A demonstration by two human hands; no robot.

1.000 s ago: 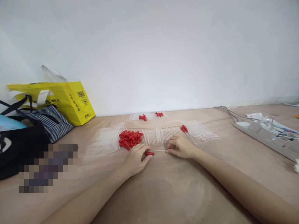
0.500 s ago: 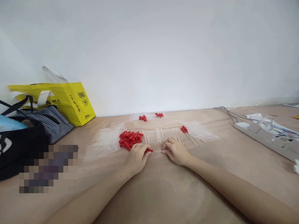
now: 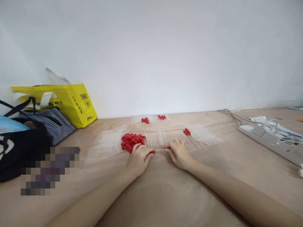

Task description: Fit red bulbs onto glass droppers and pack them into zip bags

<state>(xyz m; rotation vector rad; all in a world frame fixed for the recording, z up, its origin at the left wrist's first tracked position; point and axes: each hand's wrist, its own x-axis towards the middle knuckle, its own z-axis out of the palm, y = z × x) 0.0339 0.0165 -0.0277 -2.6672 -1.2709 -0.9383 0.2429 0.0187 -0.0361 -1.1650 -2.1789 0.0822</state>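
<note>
My left hand [image 3: 140, 157] is closed, pinching a small red rubber bulb [image 3: 152, 152] between thumb and fingertips. Opposite it, my right hand [image 3: 178, 154] is closed around one end of a thin whitish tube [image 3: 160, 150]. The tube's free end points left and lies very close to the bulb's tip; I cannot tell whether they touch. Behind my left hand is a pile of red bulbs [image 3: 132, 141]. A row of loose thin tubes [image 3: 163, 137] lies just beyond both hands. Right of that row rest two tubes with red bulbs [image 3: 187, 131] on their ends.
Clear plastic zip bags [image 3: 203, 134] lie flat under and beside the parts. Another bag [image 3: 152, 119] near the wall carries small red bulbs. A yellow bag [image 3: 80, 105], a striped pouch [image 3: 59, 124] and a black bag [image 3: 26, 148] stand left. A white power strip [image 3: 267, 142] lies right.
The tube in my right hand has come slightly up and left, its free end now nearer the red bulb. My left hand has barely moved and keeps its pinch.
</note>
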